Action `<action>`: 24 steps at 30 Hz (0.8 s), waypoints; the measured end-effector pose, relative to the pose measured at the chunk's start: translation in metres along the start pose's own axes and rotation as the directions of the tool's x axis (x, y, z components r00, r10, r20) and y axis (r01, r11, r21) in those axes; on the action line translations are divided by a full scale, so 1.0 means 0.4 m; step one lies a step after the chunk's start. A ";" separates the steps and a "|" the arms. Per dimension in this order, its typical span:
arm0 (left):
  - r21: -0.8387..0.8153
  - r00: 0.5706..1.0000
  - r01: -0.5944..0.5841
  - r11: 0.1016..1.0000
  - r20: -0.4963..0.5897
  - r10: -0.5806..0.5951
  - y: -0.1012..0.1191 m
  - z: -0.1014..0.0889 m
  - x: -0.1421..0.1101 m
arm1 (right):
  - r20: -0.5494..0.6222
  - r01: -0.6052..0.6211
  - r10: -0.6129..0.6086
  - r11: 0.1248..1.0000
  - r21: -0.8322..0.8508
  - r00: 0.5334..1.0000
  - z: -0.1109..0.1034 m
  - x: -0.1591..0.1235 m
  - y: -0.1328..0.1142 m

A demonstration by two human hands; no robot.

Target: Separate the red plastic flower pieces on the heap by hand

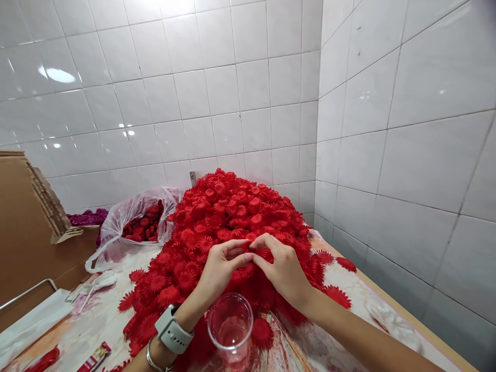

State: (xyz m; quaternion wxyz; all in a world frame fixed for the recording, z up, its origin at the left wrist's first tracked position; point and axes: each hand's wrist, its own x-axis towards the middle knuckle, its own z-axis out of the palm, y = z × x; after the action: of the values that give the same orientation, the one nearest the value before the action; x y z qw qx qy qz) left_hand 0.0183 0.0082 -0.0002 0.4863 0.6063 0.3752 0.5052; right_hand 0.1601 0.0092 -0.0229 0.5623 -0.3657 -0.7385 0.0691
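A large heap of red flower-shaped pieces with fringed edges [228,206] rises in front of me. Over its near side, my left hand [220,266] and my right hand [281,263] meet at the fingertips. Thumbs and forefingers are pinched together on both hands. Something small and red seems to be between them, but the red heap behind makes it impossible to make out. Below my hands stands a clear plastic cup [230,330], with its rim close to my left wrist. A pale smartwatch [174,330] and a bangle are on that wrist.
Dark red pieces fill an open clear plastic bag [116,217] left of the heap. A cardboard box [34,222] stands at the far left. A small packet [95,357] lies at the lower left on the patterned table cover [104,310]. Tiled walls [256,88] close off the back and right.
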 end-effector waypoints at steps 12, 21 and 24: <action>0.006 0.999 0.037 0.999 0.020 -0.037 0.004 -0.006 0.005 | 0.032 -0.236 0.240 0.908 0.346 0.970 0.006 0.000 -0.004; 0.152 0.997 0.004 0.988 -0.076 0.007 0.020 -0.009 0.003 | 0.127 -0.360 0.352 0.747 0.559 0.927 0.024 0.008 0.014; 0.408 0.980 -0.150 0.901 -0.062 0.191 0.021 -0.006 -0.003 | 0.133 -0.347 0.331 0.755 0.556 0.934 0.028 0.004 0.017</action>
State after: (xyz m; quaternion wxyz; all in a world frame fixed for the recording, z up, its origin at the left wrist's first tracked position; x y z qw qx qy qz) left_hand 0.0152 0.0054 0.0076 0.2859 0.6974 0.4402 0.4880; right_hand 0.1532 0.0185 -0.0293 0.6139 -0.3069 -0.6124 0.3924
